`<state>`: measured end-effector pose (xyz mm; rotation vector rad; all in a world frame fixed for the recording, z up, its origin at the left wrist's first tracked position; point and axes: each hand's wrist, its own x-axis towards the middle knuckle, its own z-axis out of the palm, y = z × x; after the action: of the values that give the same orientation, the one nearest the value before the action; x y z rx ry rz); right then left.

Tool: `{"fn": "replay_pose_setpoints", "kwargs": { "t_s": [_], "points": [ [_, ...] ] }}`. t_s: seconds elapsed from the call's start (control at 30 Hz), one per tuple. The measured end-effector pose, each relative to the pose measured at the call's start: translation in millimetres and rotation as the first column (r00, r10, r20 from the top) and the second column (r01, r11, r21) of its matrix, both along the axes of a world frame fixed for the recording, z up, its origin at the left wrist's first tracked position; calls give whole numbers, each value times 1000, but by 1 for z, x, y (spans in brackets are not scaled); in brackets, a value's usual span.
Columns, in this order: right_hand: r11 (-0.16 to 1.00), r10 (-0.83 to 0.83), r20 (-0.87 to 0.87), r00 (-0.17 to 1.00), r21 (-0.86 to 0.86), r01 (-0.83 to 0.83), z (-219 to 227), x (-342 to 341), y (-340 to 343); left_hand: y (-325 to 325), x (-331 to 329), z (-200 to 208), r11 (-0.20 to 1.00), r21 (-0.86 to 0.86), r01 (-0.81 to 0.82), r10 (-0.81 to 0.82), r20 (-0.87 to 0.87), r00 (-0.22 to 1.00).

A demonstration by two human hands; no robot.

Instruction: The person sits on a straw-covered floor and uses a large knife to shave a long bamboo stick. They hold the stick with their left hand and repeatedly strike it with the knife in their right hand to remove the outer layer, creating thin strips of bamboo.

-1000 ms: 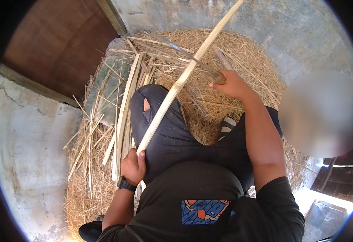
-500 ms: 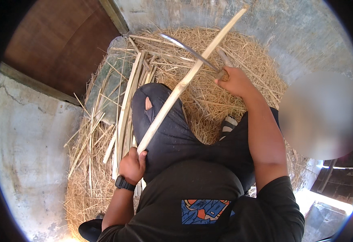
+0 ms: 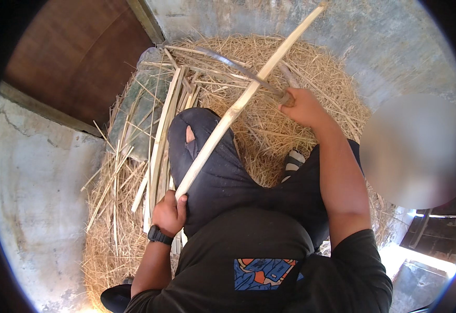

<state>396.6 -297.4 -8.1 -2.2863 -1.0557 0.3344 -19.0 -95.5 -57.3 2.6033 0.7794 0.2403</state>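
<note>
A long pale wooden strip (image 3: 212,141) slants up from my left toward the far wall, lying across my bent left knee. My left hand (image 3: 169,212) is closed around its near end. In my right hand (image 3: 303,107), a machete (image 3: 227,61) with a slim curved blade is gripped by its short handle. Its blade crosses the strip in the upper half, pointing far left. Whether the edge is cutting into the wood, I cannot tell. Just beyond my right hand, a rounded stick (image 3: 289,75) lies on the straw.
Several split wooden strips (image 3: 165,130) are piled left of my knee. Thin slivers (image 3: 123,151) lie scattered over a dark greenish slab (image 3: 142,112). Straw (image 3: 264,135) covers the floor. Worn walls (image 3: 40,193) close in at left and back, with a brown panel (image 3: 76,62) at far left.
The machete blade has shifted slightly left and nearer along the strip, and its tip looks a little blurred. Both hands keep their grips and have barely moved.
</note>
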Motion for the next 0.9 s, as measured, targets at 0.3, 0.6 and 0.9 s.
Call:
{"fn": "replay_pose_setpoints", "kwargs": {
  "t_s": [0.3, 0.6, 0.9],
  "points": [
    [929, 341, 21, 940, -157, -334, 4, -35, 24, 22, -4, -1, 949, -291, 123, -101, 91, 991],
    [989, 138, -16, 990, -44, -139, -5, -13, 11, 39, -3, 15, 360, -930, -75, 26, -70, 997],
    [972, 127, -210, 969, -168, -163, 17, -12, 5, 38, -5, 25, 492, -863, -117, 26, -120, 992]
  ]
}}
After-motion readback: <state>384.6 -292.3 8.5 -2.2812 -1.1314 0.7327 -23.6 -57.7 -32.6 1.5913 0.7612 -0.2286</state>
